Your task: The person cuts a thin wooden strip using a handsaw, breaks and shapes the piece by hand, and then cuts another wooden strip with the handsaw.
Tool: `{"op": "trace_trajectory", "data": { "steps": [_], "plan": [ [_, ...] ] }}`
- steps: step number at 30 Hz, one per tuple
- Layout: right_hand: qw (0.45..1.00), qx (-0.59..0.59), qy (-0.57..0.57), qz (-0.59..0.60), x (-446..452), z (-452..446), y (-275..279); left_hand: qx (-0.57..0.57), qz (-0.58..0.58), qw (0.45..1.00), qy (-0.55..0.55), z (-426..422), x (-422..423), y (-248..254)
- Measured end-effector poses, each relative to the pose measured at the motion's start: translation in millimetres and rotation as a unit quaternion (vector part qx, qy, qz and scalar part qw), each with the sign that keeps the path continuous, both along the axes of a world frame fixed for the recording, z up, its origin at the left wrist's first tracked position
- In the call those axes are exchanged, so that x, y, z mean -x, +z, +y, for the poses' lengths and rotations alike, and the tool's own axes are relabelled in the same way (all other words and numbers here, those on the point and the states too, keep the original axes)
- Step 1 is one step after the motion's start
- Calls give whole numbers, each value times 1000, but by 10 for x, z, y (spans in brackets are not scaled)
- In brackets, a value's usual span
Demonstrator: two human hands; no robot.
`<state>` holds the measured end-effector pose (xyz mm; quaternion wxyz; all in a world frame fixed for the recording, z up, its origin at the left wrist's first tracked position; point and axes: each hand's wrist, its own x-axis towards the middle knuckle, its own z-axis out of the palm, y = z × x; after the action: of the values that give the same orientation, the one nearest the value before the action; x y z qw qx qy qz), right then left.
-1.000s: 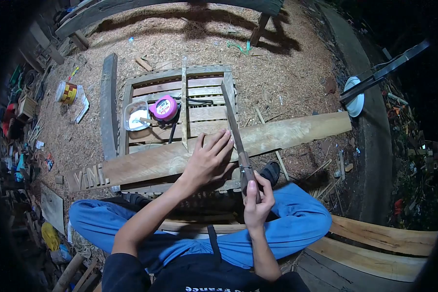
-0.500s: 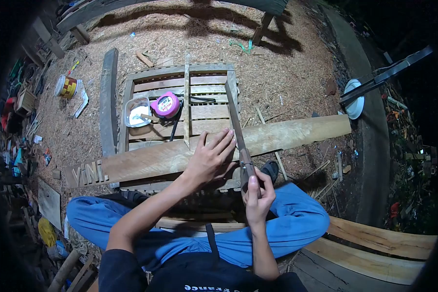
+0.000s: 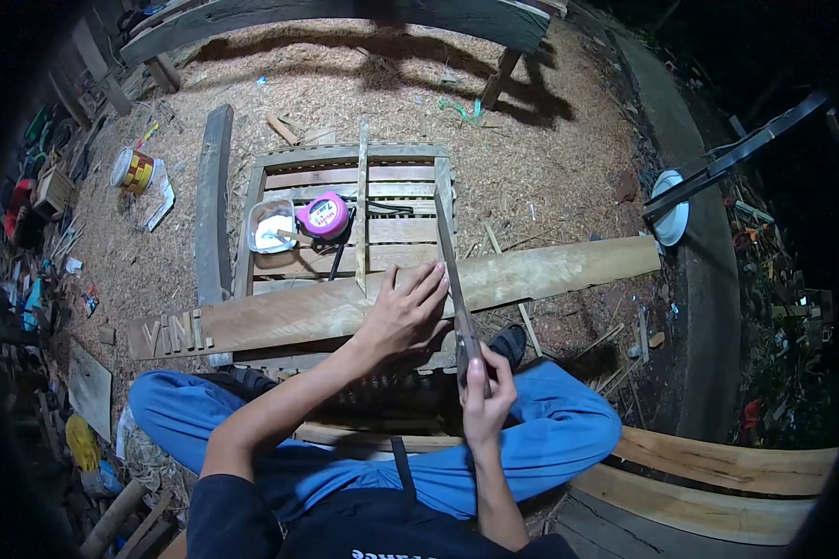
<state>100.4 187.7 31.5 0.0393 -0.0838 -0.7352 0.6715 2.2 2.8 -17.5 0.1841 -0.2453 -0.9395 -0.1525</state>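
Note:
A long wooden board [image 3: 550, 270] lies slantwise across a slatted wooden pallet [image 3: 345, 151]. My left hand [image 3: 404, 307] rests on its middle, fingers stretched out and somewhat apart, tips close beside a saw blade. Whatever is under the palm is hidden. My right hand [image 3: 488, 399] is closed around the handle of a handsaw [image 3: 448, 244], whose blade points away from me across the board, seen nearly edge-on. Small wooden strips [image 3: 179, 334] form the letters "VINI" at the board's left end. A thin wooden stick [image 3: 363, 200] lies lengthwise on the pallet, its near end at the board.
On the pallet sit a pink tape measure [image 3: 326, 216] and a plastic tub [image 3: 272, 228] holding white material and a small stick. A dark plank [image 3: 213, 191] lies left of it. A bench [image 3: 345, 28] stands at the back; a white plate [image 3: 671, 210] lies right, under a dark bar.
The saw and my right hand have shifted slightly toward me and left. My left hand stays in place on the board. The whole view has tilted a little.

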Motion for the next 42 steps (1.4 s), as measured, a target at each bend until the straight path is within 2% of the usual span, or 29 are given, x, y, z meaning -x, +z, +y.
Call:
{"op": "trace_trajectory", "data": {
  "steps": [6, 9, 19, 22, 23, 26, 30, 34, 42],
  "plan": [
    [1000, 10, 9, -17, -223, 98, -1, 1, 6, 1000, -3, -28, 15, -19],
    [1000, -8, 8, 1, 42, -21, 14, -6, -2, 1000, -9, -23, -24, -36],
    [999, -24, 25, -31, -79, 58, 64, -10, -10, 1000, -9, -25, -18, 51],
    [1000, 13, 4, 12, -254, 137, -139, -10, -13, 1000, -9, -41, -1, 80],
    [999, -22, 17, 17, -154, 69, -40, -17, -29, 999, -12, -24, -38, 70],
    [999, -12, 18, -43, 41, 22, 99, -14, -18, 1000, -11, -23, -31, 32],
    [999, -27, 15, 19, -179, 120, -48, -8, -28, 1000, -8, -19, -32, 54],
    [1000, -14, 15, -20, -52, 28, 63, -9, -19, 1000, -7, -15, -29, 63],
    [1000, -15, 2, 4, -167, 54, 34, -12, -12, 1000, -12, -31, -50, 79]
  ]
}}
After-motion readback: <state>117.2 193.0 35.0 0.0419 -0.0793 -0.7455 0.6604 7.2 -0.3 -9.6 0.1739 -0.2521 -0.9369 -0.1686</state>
